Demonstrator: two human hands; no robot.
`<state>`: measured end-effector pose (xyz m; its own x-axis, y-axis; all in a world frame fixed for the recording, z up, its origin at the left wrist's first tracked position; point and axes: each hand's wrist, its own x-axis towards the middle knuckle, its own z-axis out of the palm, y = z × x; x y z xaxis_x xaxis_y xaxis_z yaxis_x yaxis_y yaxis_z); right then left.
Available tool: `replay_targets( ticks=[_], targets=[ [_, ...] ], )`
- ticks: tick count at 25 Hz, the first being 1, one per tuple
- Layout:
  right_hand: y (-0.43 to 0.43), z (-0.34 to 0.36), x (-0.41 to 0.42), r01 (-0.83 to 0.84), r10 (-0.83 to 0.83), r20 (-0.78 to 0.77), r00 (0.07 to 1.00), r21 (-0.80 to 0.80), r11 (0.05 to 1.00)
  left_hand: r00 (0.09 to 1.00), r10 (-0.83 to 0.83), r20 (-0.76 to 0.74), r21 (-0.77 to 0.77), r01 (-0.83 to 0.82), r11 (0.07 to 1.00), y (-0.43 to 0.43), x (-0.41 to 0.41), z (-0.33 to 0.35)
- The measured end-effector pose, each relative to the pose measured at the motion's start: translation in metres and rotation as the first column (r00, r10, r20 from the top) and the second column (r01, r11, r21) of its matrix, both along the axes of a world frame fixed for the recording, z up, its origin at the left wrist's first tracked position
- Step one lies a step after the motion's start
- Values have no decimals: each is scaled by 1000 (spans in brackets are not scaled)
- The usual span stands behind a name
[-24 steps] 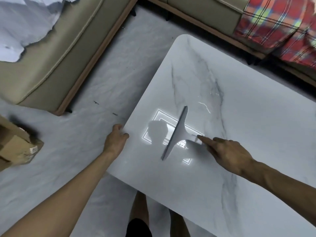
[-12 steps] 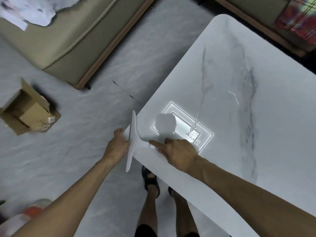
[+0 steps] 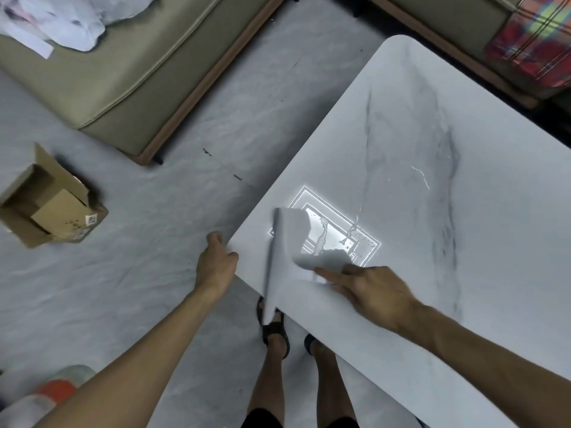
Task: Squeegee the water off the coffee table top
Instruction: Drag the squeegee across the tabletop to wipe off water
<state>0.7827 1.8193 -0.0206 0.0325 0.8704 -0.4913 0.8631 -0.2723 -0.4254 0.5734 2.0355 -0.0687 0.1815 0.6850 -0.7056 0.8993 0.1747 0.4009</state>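
White marble-look coffee table top [image 3: 463, 273], water streaks [image 3: 321, 239] and a pale squeegee [image 3: 275, 267] on its near corner.

Left hand [image 3: 216, 264] reaches forward on a bare, nearly straight forearm, fingers curled over the near corner edge of the white marble-patterned desk [image 3: 463, 273], thumb on the upper side. Right hand [image 3: 375, 293] comes in from the lower right on a bare forearm, palm down, index finger stretched ahead along the handle of the pale grey T-shaped squeegee [image 3: 273, 267], the other fingers wrapped around it. Two bare legs and dark sandals stand below, between the arms.
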Motion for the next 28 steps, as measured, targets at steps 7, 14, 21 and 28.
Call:
replay_targets(
  ticks=[7, 14, 21, 28],
  targets=[
    [37, -29, -48, -211, 214, 65, 975, -45, 976, 983, -183, -14, 76, 184, 980, -23, -15, -12],
    [-101, 5, 67, 99, -76, 162, 984, -142, 985, 888, -458, 49, 18, 458, 889, -59, 19, -19],
    [-167, 38, 104, 162, -101, 289, 952, -197, 967, 800, -587, -120, -205, 559, 804, -77, 56, -28],
    [-54, -11, 4, -151, 151, 13, 988, -28, 988, 892, -414, -183, 90, 434, 896, -74, 51, -13]
  ],
)
